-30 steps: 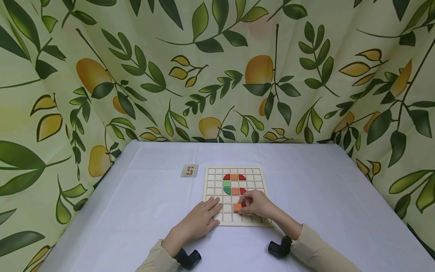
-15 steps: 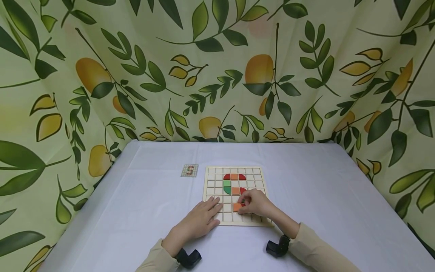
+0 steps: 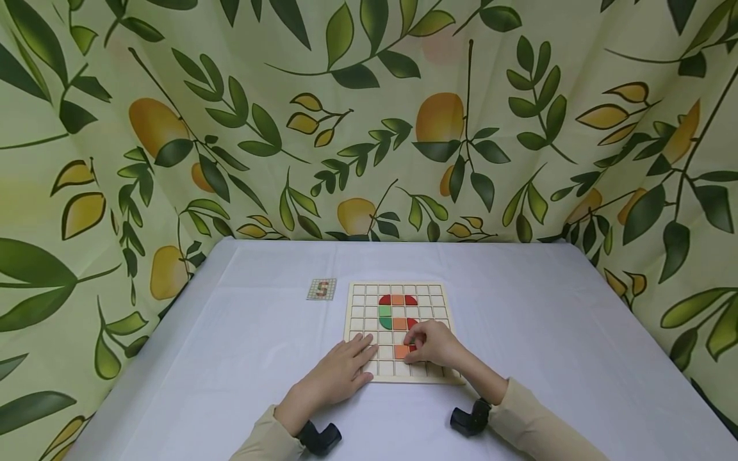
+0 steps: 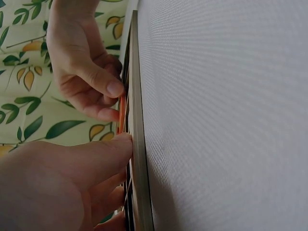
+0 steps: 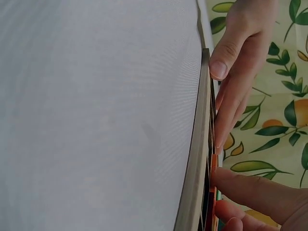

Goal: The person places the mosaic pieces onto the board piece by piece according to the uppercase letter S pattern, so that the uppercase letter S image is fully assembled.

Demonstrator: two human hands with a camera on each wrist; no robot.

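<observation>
A wooden grid board (image 3: 429, 292) lies on the white-covered table, bearing red, orange and green flat pieces in a curved shape. My right hand (image 3: 436, 344) pinches an orange square tile (image 3: 401, 352) low on the board by its right side. In the left wrist view the orange tile (image 4: 121, 113) sits level with the board's top, thumb and finger at it. A dark red piece (image 3: 412, 349) shows beside it, mostly hidden by my fingers. My left hand (image 3: 341, 370) rests with extended fingers on the board's lower left, its thumb at the front edge.
A small card (image 3: 321, 289) with a gridded S-shaped figure lies left of the board's far corner. Black wrist-worn devices (image 3: 469, 419) hang under both sleeves. A leaf-and-fruit patterned curtain (image 3: 369, 128) stands behind the table.
The orange square tile has shifted slightly left and settled flatter onto the board. My right hand has moved a little left with it. The left hand has stayed in place.
</observation>
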